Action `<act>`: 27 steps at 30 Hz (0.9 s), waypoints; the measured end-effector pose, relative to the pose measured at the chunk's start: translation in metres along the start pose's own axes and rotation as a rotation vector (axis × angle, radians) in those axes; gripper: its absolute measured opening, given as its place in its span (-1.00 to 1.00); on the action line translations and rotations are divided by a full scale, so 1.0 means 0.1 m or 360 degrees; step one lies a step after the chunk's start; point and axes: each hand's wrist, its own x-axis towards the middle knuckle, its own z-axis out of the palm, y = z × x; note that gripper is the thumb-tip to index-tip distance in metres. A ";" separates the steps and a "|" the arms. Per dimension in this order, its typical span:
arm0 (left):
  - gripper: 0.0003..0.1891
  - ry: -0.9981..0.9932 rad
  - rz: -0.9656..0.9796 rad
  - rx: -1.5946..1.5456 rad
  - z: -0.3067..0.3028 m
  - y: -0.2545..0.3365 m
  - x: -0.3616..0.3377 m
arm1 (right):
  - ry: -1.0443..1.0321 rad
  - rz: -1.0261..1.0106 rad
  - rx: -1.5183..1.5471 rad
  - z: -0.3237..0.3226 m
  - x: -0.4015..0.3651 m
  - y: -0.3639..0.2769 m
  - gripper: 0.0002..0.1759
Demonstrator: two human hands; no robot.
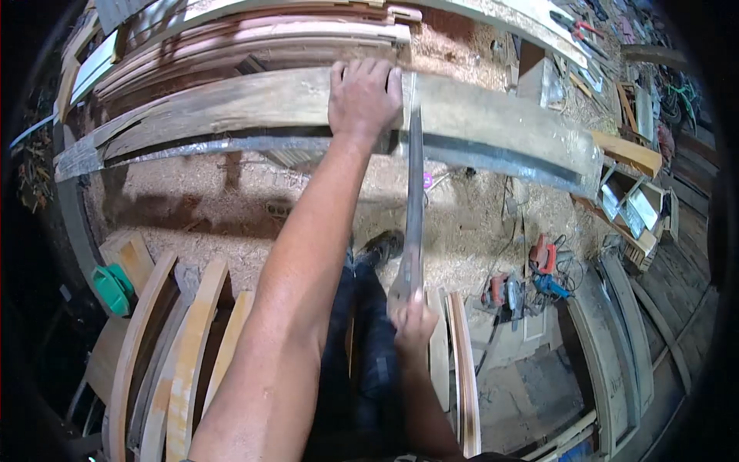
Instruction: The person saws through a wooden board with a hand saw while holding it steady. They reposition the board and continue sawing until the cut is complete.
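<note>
Near left: curved timbers are ranged side by side | Far, left to right: wide plank is pressed by left grip, fingers bent over far edge | Centre: saw is laid across plank, handle clasped in right grip | Right: power tools are seen

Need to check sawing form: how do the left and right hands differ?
The left hand lies on the board, fingers at its far edge; the right hand is closed around the near end of the handsaw. The left hand is farther out; the right hand is closer to the body. Both are bare.
</note>
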 end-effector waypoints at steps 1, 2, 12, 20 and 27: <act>-0.69 -0.0031 -0.0003 -0.0007 0.00 0.02 -0.08 | 0.0005 -0.0062 -0.0194 -0.02 0.23 -0.02 -0.43; -0.69 -0.0046 -0.0021 0.0003 0.00 0.02 -0.06 | -0.0006 -0.0151 -0.0375 0.03 0.58 -0.04 -0.42; -0.71 -0.0003 0.0011 -0.0032 -0.03 0.02 0.02 | 0.0127 0.0160 -0.0214 0.10 0.00 -0.09 -0.49; -0.71 -0.0022 -0.0025 0.0002 -0.03 0.05 0.03 | 0.0025 -0.0053 -0.0125 0.17 0.72 -0.04 -0.46; -0.71 -0.0022 -0.0002 -0.0018 -0.03 0.02 0.05 | -0.0021 -0.0277 -0.0378 0.25 1.06 -0.14 -0.38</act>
